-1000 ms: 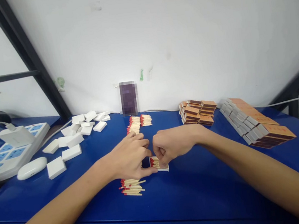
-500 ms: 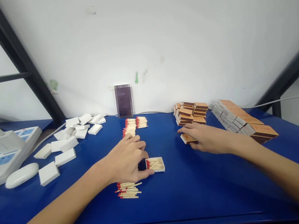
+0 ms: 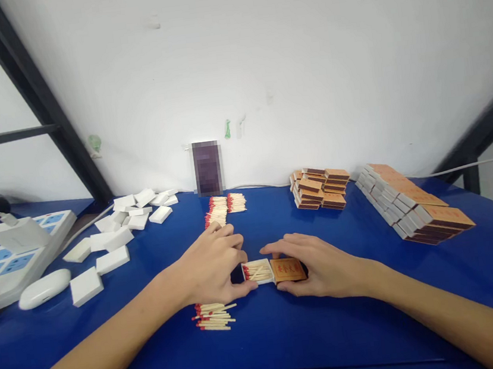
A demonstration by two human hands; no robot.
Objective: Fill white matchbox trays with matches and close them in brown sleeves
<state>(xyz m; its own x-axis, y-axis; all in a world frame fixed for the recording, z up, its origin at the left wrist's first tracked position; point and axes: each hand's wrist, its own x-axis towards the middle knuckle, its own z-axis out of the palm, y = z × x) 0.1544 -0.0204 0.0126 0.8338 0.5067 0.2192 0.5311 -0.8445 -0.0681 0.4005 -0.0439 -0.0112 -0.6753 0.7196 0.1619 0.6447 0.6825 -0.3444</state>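
A small white matchbox tray (image 3: 265, 279) filled with red-tipped matches (image 3: 255, 272) lies on the blue table. My left hand (image 3: 215, 263) grips its left end between thumb and fingers. From the right, my right hand (image 3: 316, 262) holds an orange matchbox sleeve (image 3: 287, 269), thumb at the near edge and fingers at the far edge. The sleeve's left end meets the tray's right end; whether the tray has entered it I cannot tell. Loose matches (image 3: 214, 317) lie just in front of my left hand, and more match piles (image 3: 236, 202) are behind it.
White trays (image 3: 112, 259) are scattered at the left, near a white oval case (image 3: 45, 289) and a power strip (image 3: 14, 267) with a charger. Orange sleeves (image 3: 319, 187) are heaped at the back right. Stacked matchboxes (image 3: 428, 204) stand farther right. A blurred dark rectangle (image 3: 207, 168) leans at the wall.
My right hand has brought the orange sleeve leftward and nearer, from beside the sleeve heap to the tray's right end. My left hand keeps its hold on the tray. The view has shifted slightly.
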